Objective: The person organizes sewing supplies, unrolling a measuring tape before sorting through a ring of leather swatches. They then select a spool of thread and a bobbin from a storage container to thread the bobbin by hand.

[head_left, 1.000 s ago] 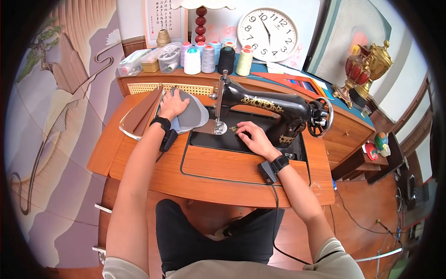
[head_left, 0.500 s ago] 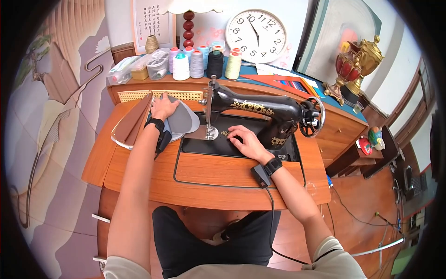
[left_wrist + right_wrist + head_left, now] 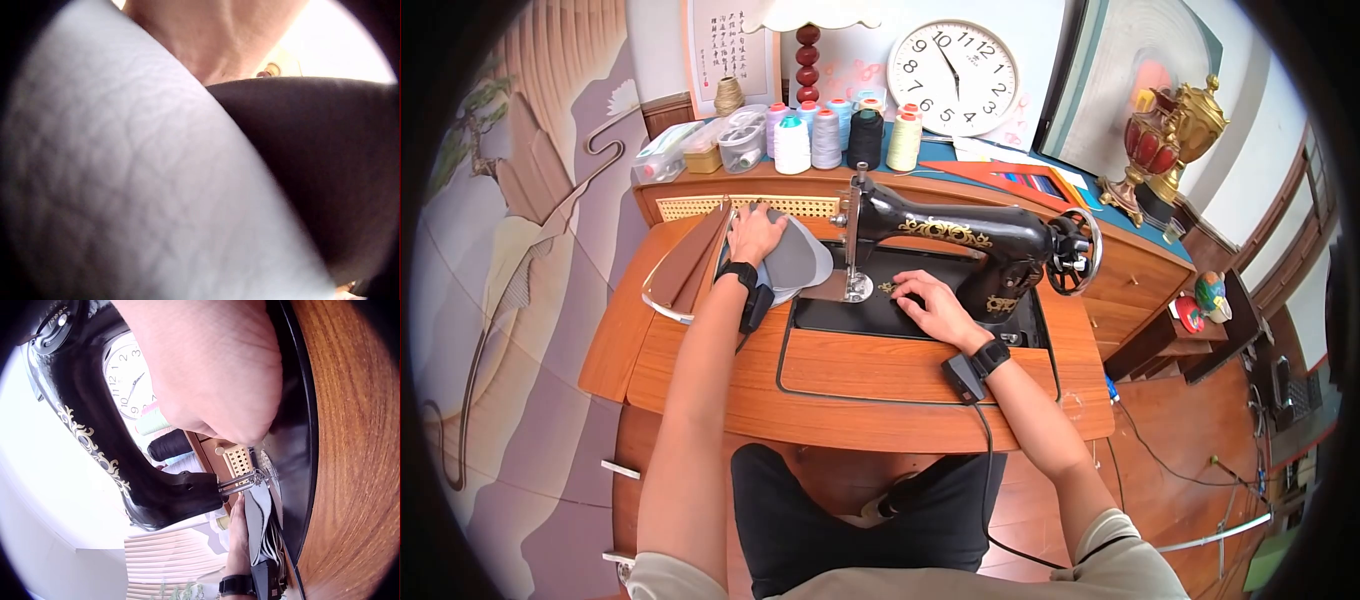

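Observation:
My left hand (image 3: 757,236) rests on a fanned stack of leather swatches, its fingers lying over a grey swatch (image 3: 802,255) at the left of the table. Beside that hand lie brown swatches (image 3: 687,262). Close up in the left wrist view are a pale, grained swatch (image 3: 137,162) and a dark brown one (image 3: 312,156). A black sewing machine (image 3: 940,222) with gold ornament stands right of the stack. Loosely bent, my right hand (image 3: 935,308) rests on the machine's black bed, right of the needle plate (image 3: 857,288), and holds nothing.
Thread spools (image 3: 825,140) and clear plastic boxes (image 3: 742,138) line the cabinet behind the machine. A wall clock (image 3: 953,78) and a red set square (image 3: 985,178) are further right. The handwheel (image 3: 1074,252) sits at the machine's right end. A cable (image 3: 990,470) hangs from the right wrist.
The head view has swung slightly, shifting the scene left and down. My left hand stays on the swatches with small finger movements. The right hand keeps its place on the machine bed.

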`<action>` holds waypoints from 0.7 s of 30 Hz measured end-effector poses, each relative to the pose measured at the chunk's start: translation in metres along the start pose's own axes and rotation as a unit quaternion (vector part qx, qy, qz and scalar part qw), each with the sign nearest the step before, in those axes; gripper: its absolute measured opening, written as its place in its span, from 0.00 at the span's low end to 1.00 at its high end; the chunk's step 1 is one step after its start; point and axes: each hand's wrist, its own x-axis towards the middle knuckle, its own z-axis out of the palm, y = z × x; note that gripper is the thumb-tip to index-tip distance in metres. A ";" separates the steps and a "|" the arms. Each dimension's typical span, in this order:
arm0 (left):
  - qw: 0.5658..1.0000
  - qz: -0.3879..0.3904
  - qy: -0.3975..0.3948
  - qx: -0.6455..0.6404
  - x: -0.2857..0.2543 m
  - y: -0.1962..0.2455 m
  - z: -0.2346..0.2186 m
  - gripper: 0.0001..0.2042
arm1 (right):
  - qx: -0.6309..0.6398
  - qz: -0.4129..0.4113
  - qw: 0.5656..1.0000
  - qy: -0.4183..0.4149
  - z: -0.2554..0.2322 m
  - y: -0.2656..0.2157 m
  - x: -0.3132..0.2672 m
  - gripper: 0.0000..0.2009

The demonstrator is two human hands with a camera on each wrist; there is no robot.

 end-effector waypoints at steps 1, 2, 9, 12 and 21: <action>1.000 0.007 0.013 -0.003 0.000 -0.001 0.000 0.28 | 0.001 -0.001 1.000 0.000 0.000 0.000 0.000 0.07; 1.000 0.006 0.014 -0.002 0.000 -0.001 0.000 0.28 | -0.003 -0.003 1.000 -0.002 0.000 0.000 0.000 0.07; 0.999 0.008 0.021 -0.023 0.000 -0.002 -0.001 0.26 | 0.005 0.003 1.000 -0.004 -0.001 -0.003 0.000 0.07; 0.997 0.020 0.040 -0.058 0.004 -0.009 0.001 0.25 | 0.007 0.003 1.000 -0.003 -0.001 -0.002 0.000 0.07; 0.988 0.053 0.101 -0.106 0.005 -0.014 0.007 0.18 | -0.001 -0.004 1.000 -0.005 0.000 0.001 0.000 0.06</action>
